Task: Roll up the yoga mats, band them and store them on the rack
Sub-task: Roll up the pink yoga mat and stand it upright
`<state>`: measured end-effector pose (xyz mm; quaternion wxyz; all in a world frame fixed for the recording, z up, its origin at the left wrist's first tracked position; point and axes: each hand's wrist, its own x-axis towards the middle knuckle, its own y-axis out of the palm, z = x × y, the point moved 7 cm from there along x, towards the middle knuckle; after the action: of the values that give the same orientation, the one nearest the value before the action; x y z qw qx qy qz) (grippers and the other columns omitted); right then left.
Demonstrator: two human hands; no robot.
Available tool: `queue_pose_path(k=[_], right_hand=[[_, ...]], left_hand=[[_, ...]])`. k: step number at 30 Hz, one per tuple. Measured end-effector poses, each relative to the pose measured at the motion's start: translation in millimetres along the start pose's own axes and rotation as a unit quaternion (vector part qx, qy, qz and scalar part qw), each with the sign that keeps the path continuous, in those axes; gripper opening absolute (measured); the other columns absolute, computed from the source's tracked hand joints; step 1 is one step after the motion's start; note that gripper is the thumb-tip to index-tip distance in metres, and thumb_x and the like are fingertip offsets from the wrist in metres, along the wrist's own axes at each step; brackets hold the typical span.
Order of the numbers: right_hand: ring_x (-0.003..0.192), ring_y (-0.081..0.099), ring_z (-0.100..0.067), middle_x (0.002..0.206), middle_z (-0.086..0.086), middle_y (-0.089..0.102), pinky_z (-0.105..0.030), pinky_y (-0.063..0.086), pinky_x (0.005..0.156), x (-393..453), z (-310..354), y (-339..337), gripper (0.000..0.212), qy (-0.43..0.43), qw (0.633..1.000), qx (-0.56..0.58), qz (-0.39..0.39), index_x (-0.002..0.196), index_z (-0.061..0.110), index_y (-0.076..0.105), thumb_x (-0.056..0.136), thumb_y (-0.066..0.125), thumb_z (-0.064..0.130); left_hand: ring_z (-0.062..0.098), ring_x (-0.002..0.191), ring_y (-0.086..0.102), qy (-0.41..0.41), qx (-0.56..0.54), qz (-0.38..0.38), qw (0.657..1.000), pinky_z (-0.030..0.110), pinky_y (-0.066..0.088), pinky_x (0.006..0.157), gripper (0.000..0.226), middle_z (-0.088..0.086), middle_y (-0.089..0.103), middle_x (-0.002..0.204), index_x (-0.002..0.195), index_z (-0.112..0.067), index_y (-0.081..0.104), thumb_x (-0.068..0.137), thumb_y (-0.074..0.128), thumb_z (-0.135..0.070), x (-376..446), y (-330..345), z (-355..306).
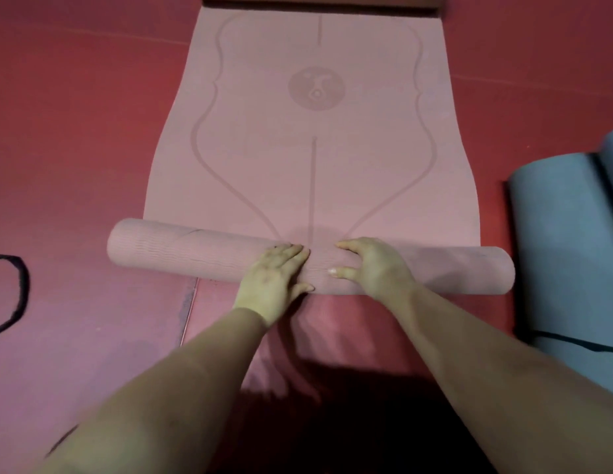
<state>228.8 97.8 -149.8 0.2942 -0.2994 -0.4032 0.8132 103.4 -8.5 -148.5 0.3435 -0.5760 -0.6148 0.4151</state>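
Note:
A pink yoga mat (315, 138) lies flat on the red floor, running away from me, with curved line markings and a round emblem. Its near end is rolled into a thick roll (181, 253) lying across the view. My left hand (274, 278) and my right hand (370, 265) press side by side on the middle of the roll, fingers straight and pointing forward. The mat's far end is curled up at the top edge of the view.
A rolled blue-grey mat (565, 241) with a thin black band around it lies on the right. A loose black band (17, 292) lies on the floor at the left edge. Red floor (86, 114) surrounds the mat.

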Motion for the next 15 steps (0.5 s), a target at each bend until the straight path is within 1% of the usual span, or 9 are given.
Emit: queue_pose_path(k=[2,3,5,7,8,10,12,13,15], right_hand=[[0.101,0.061,-0.028,0.106,-0.005,0.067,-0.036,0.039,0.096,-24,10,-6,0.048,-0.044,0.984,-0.054,-0.164,0.107,0.015,0.069,0.075,0.06,0.05],[0.1,0.059,-0.029,0.104,-0.006,0.066,-0.038,0.037,0.096,-34,16,-2,0.048,-0.055,0.975,-0.068,-0.205,0.104,0.014,0.069,0.075,0.057,0.051],[0.107,0.055,-0.031,0.11,-0.009,0.062,-0.041,0.032,0.101,-41,22,12,0.052,-0.06,0.975,-0.065,-0.205,0.106,0.014,0.067,0.074,0.056,0.053],[0.104,0.058,-0.032,0.109,-0.009,0.064,-0.04,0.034,0.099,-26,18,7,0.052,-0.078,0.976,-0.059,-0.196,0.107,0.015,0.067,0.073,0.055,0.052],[0.101,0.06,-0.031,0.106,-0.008,0.065,-0.04,0.037,0.096,-13,17,2,0.051,-0.081,0.978,-0.056,-0.183,0.107,0.015,0.068,0.074,0.055,0.052],[0.103,0.06,-0.028,0.107,-0.004,0.067,-0.04,0.041,0.096,16,9,-11,0.052,-0.051,0.991,-0.03,-0.116,0.109,0.017,0.068,0.075,0.058,0.055],[0.11,0.057,-0.024,0.114,-0.001,0.065,-0.039,0.038,0.102,36,3,-17,0.051,-0.019,0.998,0.007,-0.063,0.114,0.021,0.067,0.075,0.065,0.054],[0.111,0.056,-0.024,0.115,-0.002,0.065,-0.039,0.037,0.103,37,4,-15,0.052,-0.022,0.997,-0.005,-0.073,0.115,0.021,0.067,0.076,0.065,0.054],[0.109,0.057,-0.029,0.114,-0.007,0.064,-0.043,0.039,0.101,22,9,-13,0.056,-0.048,0.985,-0.06,-0.156,0.115,0.016,0.067,0.076,0.058,0.055]], left_hand=[[0.033,0.105,0.063,0.006,-0.016,0.004,1.0,0.044,0.044,0.097,0.065,0.015,0.067,0.113,0.115,-0.003,0.066,0.076,0.052,-0.054,7,1,6],[0.032,0.11,0.061,-0.003,-0.031,0.016,0.999,0.039,0.04,0.101,0.065,0.016,0.065,0.117,0.118,-0.004,0.064,0.077,0.056,-0.053,14,-3,9],[0.028,0.124,0.05,-0.022,-0.05,0.049,0.997,0.028,0.028,0.109,0.063,0.014,0.057,0.13,0.129,-0.007,0.057,0.08,0.064,-0.047,30,-10,14],[0.026,0.129,0.044,-0.029,-0.053,0.039,0.997,0.026,0.023,0.11,0.061,0.012,0.052,0.137,0.134,-0.01,0.051,0.084,0.063,-0.043,45,-12,17],[0.027,0.126,0.047,-0.026,-0.031,0.021,0.999,0.029,0.027,0.108,0.059,0.012,0.054,0.135,0.134,-0.01,0.052,0.086,0.06,-0.044,47,-16,17],[0.031,0.115,0.057,-0.018,0.015,-0.032,0.999,0.037,0.04,0.101,0.057,0.015,0.061,0.124,0.126,-0.005,0.059,0.087,0.052,-0.046,42,-21,12],[0.032,0.111,0.06,0.001,0.042,-0.064,0.997,0.041,0.042,0.099,0.058,0.016,0.064,0.12,0.118,-0.001,0.063,0.085,0.047,-0.046,33,-15,7],[0.032,0.111,0.061,-0.002,0.038,-0.057,0.998,0.041,0.041,0.1,0.058,0.016,0.064,0.119,0.117,-0.001,0.064,0.084,0.047,-0.046,33,-12,8],[0.032,0.107,0.063,-0.007,0.02,-0.064,0.998,0.038,0.043,0.098,0.057,0.016,0.067,0.114,0.113,-0.001,0.066,0.083,0.047,-0.046,44,-12,16]])
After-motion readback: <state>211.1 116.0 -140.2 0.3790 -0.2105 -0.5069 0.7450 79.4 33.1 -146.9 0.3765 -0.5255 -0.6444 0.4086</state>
